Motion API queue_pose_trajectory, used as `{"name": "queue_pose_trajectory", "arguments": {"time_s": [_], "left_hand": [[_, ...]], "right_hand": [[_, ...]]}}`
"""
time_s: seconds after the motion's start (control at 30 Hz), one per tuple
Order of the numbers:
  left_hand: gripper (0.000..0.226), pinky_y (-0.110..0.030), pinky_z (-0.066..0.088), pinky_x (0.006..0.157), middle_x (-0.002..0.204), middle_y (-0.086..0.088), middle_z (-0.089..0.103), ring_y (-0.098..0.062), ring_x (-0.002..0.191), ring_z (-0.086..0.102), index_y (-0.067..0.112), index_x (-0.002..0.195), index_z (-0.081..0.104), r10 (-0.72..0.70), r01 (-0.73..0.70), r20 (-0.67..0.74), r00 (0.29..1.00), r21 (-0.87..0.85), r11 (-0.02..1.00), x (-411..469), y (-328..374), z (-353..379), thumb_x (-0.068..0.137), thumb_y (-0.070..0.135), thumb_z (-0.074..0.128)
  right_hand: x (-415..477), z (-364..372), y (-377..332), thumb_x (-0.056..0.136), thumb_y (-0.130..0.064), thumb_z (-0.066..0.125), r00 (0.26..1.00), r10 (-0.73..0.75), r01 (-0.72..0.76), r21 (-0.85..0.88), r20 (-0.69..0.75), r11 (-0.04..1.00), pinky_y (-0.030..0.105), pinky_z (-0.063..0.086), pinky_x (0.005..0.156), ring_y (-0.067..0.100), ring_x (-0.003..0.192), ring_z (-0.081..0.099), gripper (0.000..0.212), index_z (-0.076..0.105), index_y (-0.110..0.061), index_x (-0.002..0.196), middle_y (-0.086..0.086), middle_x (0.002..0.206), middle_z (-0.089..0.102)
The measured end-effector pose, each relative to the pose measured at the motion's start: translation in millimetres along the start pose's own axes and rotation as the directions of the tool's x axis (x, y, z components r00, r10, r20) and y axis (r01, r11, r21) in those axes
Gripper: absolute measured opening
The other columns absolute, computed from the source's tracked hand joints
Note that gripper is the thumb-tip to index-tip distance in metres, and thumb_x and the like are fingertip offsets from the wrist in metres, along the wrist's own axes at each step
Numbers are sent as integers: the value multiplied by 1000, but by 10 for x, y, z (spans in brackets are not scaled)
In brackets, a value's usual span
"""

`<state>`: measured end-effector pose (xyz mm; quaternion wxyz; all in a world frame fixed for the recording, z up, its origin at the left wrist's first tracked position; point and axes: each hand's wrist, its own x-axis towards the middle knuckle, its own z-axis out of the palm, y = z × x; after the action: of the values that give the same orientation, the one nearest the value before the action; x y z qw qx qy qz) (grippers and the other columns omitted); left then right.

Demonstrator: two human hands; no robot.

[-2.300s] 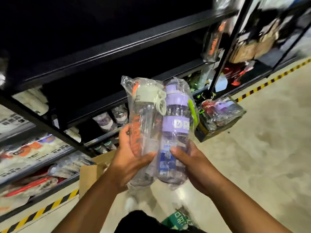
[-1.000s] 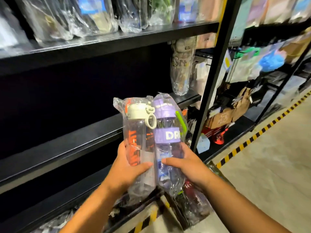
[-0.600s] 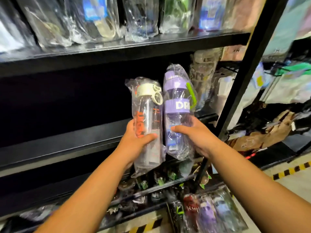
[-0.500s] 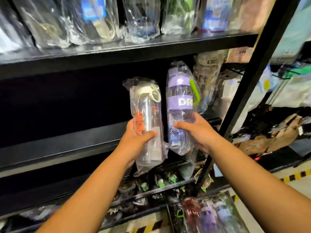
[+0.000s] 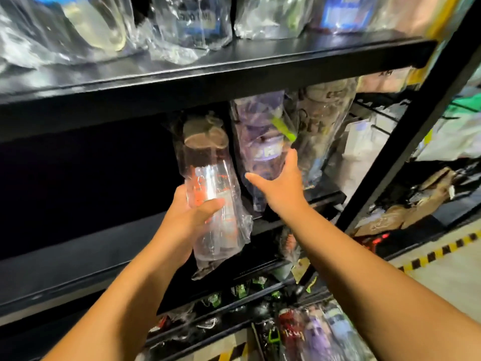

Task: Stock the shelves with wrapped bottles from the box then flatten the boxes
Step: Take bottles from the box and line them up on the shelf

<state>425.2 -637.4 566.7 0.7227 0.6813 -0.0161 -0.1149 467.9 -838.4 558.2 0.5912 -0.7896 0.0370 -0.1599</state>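
Change: half a second ago both wrapped bottles were held out in front of the middle shelf (image 5: pixel 104 246); now the purple bottle (image 5: pixel 260 152) has gone in over its right end and the right hand (image 5: pixel 281 186) has let go of it.
Meaning: one bottle looks stocked and one is still to place.
Purple bottle: upright at the right end of the middle shelf, just beside a patterned wrapped bottle (image 5: pixel 325 131) already standing there.
Orange-print bottle (image 5: pixel 208 183): in the air just before the middle shelf's front edge, top tipped inward.
Right hand: fingers spread and straight at the purple bottle's wrap; I cannot tell if they touch it.
Left hand (image 5: pixel 192 214): clamped round the orange-print bottle's lower half, thumb across the front.
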Motion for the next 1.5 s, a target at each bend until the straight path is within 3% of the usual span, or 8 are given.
{"name": "queue_pose_trajectory", "arguments": {"time_s": [0.07,0.23,0.37,0.57,1.13,1.27,1.43,1.5], "left_hand": [[79,-58,47,101,139,4,59,-22,124,60,30,140,47,-24,24,8,1000,10,1000,43,1,-43,73,47,85],[30,-36,52,88,97,24,69,3,95,68,45,103,57,19,-16,-55,998,63,998,64,-120,-13,86,30,76],[55,-31,49,84,119,22,62,2,108,63,42,124,47,12,-11,-107,994,9,1000,55,-150,48,78,39,78],[52,-34,49,84,122,14,62,-8,110,63,38,128,45,12,-12,-256,967,-1,1000,42,-163,167,88,29,75],[59,-35,50,85,101,1,50,-16,92,54,20,103,36,415,-196,-544,729,414,889,353,-225,516,73,38,84],[61,-47,52,82,104,-12,54,-30,95,59,31,99,33,446,-173,-511,735,496,851,502,-337,523,67,57,78],[65,-14,44,80,94,3,47,-18,89,54,20,97,35,360,-99,-528,769,458,884,541,-396,460,69,41,89],[71,-32,53,84,101,-4,50,-26,95,59,25,97,34,288,-47,-511,810,432,901,526,-435,439,63,54,89]], "right_hand": [[56,56,97,80,-22,83,999,28,-29,-28,-32,999,3,37,76,1,96,47,60,32,-19,112,-14,106,49],[137,112,262,81,-38,80,995,93,-96,-75,-47,993,43,47,96,29,116,55,69,38,-6,126,11,130,54],[114,120,326,79,-46,78,995,94,-98,-123,-44,988,50,50,84,28,97,55,57,39,-13,103,7,108,53],[74,38,298,82,-40,78,978,193,-186,-84,78,979,31,21,120,20,149,20,106,9,-14,157,2,163,17],[-102,-112,426,84,-35,76,992,92,-79,-147,85,986,21,21,106,12,146,23,97,12,-28,157,-6,161,18],[-104,-92,434,83,-34,76,994,91,-79,-161,64,984,19,20,105,9,144,23,96,15,-27,157,-5,161,19],[-116,-72,439,83,-34,76,995,88,-78,-171,47,982,18,20,104,8,144,23,94,17,-27,156,-6,160,21],[-114,-72,439,84,-34,76,996,79,-72,-174,37,982,18,21,104,9,143,25,93,18,-26,156,-6,159,23]]}}
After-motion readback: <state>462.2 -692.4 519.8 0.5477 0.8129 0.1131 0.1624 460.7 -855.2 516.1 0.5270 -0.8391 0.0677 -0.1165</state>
